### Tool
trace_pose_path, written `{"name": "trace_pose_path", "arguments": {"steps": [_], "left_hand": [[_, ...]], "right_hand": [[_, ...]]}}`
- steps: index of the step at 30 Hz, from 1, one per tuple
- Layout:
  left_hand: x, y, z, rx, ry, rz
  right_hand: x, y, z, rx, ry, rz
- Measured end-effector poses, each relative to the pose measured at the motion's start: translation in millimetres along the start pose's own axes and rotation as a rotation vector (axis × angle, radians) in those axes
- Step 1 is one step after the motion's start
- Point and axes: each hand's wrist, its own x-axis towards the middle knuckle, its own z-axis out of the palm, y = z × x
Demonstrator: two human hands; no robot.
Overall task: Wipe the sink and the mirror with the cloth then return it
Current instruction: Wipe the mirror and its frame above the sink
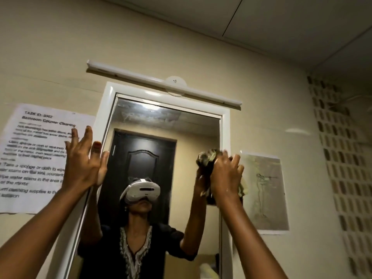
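A tall mirror (167, 125) in a white frame hangs on the wall straight ahead. My right hand (225, 176) is raised at the mirror's right edge, gripping a crumpled greenish-brown cloth (207, 158) pressed against the glass. My left hand (84, 162) is lifted with fingers spread, its palm by the mirror's left frame, holding nothing. The glass reflects a person with a white headset and a dark door. The sink is out of view.
A white light bar (161, 83) is mounted above the mirror. A printed instruction sheet (36, 154) is taped to the wall on the left, a faded paper (265, 194) on the right. A patterned vent block wall (342, 168) stands at the far right.
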Motion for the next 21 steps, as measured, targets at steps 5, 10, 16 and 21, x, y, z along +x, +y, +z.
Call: {"name": "trace_pose_path", "arguments": {"steps": [5,10,16,21], "left_hand": [[-34.8,3.7,-10.2,0.107,-0.060,0.042],[-132.6,73.6,-14.4,-0.426,-0.299,-0.133],[-209.2,132.5,-8.4,-0.897,-0.906,-0.668],[-235.0,140.7,-5.5,-1.085,-0.972,-0.716]], "right_hand": [[-118.5,22.3,-23.8,0.009,-0.437,-0.058],[-146.4,26.2,-43.4,0.384,-0.368,0.181],[-167.3,7.2,-68.8,0.639,-0.291,0.234],[-218.7,15.2,-89.5,0.673,-0.429,0.104]]}}
